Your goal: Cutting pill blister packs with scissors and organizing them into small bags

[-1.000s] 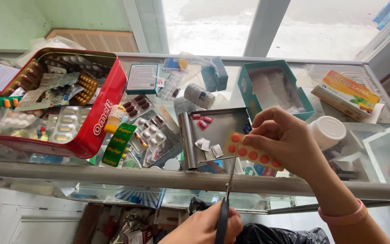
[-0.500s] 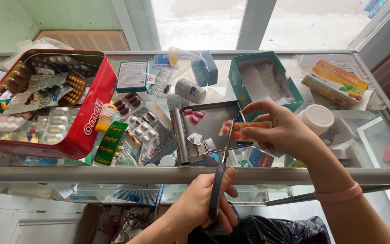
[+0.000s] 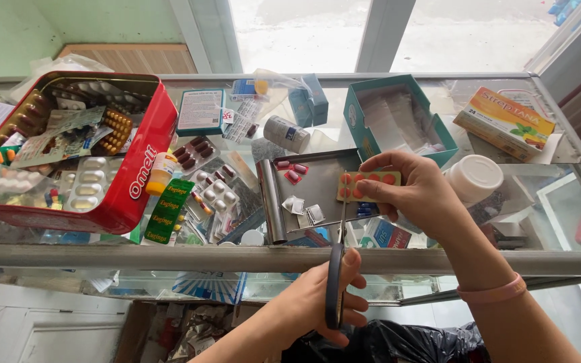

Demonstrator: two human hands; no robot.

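My right hand (image 3: 419,195), with a pink band on the wrist, pinches a blister strip of orange tablets (image 3: 370,184) over a small metal tray (image 3: 314,176) on the glass counter. My left hand (image 3: 314,306), below the counter's front rail, grips the handles of dark scissors (image 3: 335,272). The blades point up and meet the left end of the strip. On the tray lie red capsules (image 3: 292,171) and small cut foil pieces (image 3: 302,208).
A red tin (image 3: 144,176) full of blister packs fills the left of the counter. Loose strips, a green packet (image 3: 168,210), a teal open box (image 3: 371,128), a white jar (image 3: 475,178) and an orange-yellow carton (image 3: 506,121) crowd the glass top (image 3: 566,202).
My left hand has raised the scissors from below the counter until the blades reach the strip. My right hand has kept its hold on the strip and turned it level over the tray.
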